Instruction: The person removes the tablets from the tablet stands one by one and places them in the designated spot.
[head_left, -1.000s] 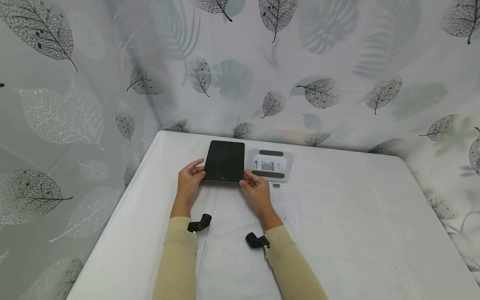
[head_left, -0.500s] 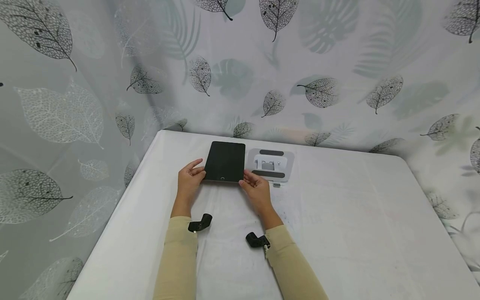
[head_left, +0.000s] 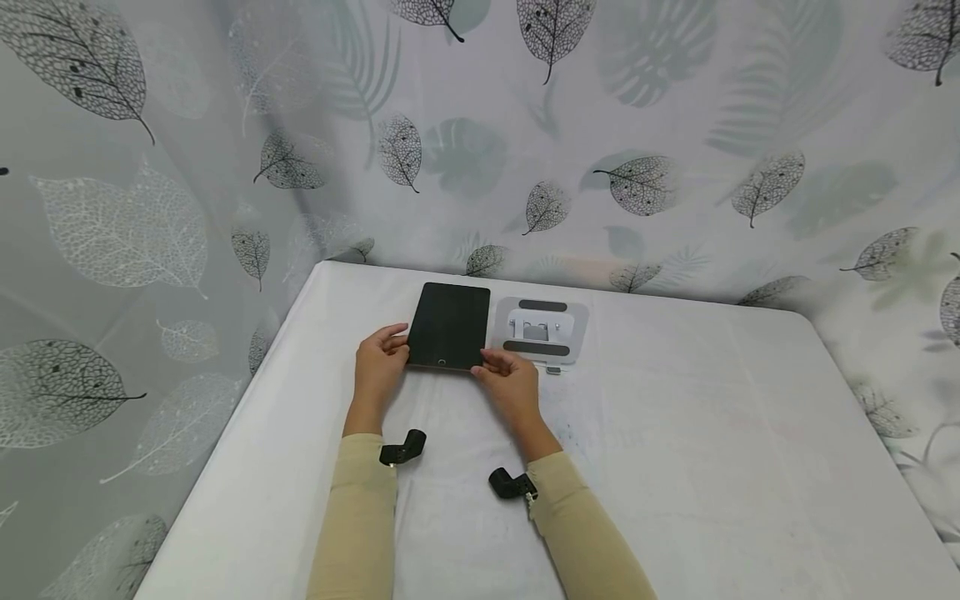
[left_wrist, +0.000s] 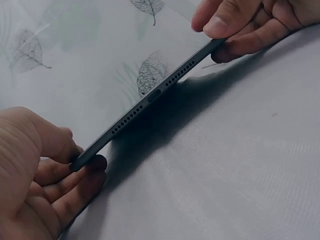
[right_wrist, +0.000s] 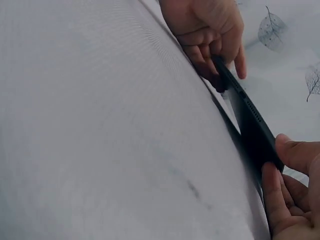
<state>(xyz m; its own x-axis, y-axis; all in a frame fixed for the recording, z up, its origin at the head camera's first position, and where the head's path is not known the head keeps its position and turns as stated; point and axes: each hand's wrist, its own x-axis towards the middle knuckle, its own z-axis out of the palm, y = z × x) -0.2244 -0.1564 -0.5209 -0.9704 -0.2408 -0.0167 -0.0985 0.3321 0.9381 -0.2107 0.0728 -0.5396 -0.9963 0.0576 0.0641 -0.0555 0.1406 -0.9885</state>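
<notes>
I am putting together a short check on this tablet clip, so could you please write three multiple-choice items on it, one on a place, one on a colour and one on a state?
1. Where does the folded stand lie relative to the tablet in the head view?
A. on its right side
B. on its left side
C. on top of it

2. What colour is the tablet's face?
A. white
B. black
C. red

3. How is the tablet's near edge?
A. flat on the table
B. lifted off the table
C. tucked under the cloth

Answers:
1. A, as the grey stand sits right of the tablet on the white cloth.
2. B, as the face shows black in the head view.
3. B, as the left hand and right hand pinch its near corners, and the left wrist view shows the ported edge above its shadow.
</notes>
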